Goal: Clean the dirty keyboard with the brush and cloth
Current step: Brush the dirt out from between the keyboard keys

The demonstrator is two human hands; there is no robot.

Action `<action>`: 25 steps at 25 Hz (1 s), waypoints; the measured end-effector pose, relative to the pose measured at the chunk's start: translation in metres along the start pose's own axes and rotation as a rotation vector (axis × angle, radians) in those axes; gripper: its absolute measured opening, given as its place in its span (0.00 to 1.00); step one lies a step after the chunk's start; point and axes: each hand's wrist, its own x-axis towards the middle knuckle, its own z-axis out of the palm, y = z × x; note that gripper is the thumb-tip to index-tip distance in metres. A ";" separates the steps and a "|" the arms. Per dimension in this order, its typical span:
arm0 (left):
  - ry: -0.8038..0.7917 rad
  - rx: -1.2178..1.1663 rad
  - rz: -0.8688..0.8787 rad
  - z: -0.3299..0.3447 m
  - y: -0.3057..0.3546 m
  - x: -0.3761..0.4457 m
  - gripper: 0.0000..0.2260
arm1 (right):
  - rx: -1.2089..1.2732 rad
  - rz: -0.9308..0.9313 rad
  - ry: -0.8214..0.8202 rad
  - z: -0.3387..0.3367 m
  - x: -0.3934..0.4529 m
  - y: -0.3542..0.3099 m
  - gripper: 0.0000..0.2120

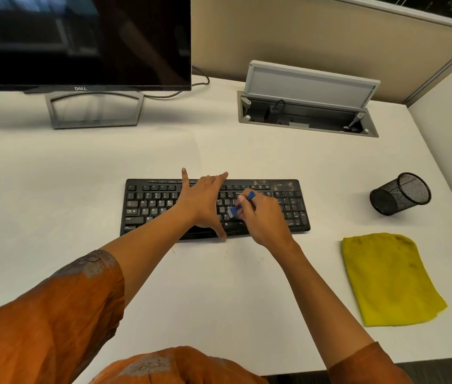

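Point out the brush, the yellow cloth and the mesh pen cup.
blue brush (243, 204), head view, on its handle.
yellow cloth (385, 275), head view, on its middle.
mesh pen cup (394, 199), head view, on its side wall.

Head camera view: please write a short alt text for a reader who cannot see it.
A person's right hand sweeps a small blue brush over a black keyboard while the left hand lies flat on it. A yellow cloth lies to the right.

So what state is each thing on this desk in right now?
keyboard: flat on the desk, dusty at its top right corner
brush: held, bristles on the keys
right hand: closed on the brush
left hand: spread flat, steadying the keyboard
cloth: folded, untouched
pen cup: tipped over
monitor: off
cable hatch: lid open
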 end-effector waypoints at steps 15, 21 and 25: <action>-0.019 -0.020 0.005 -0.001 -0.001 0.000 0.70 | -0.124 0.131 0.219 0.000 -0.011 0.005 0.18; -0.042 -0.014 0.038 -0.006 -0.009 -0.002 0.71 | 0.074 0.047 0.087 0.024 -0.017 -0.004 0.15; -0.046 -0.023 0.038 -0.005 -0.010 -0.001 0.71 | -0.068 0.002 0.087 0.027 -0.019 -0.003 0.15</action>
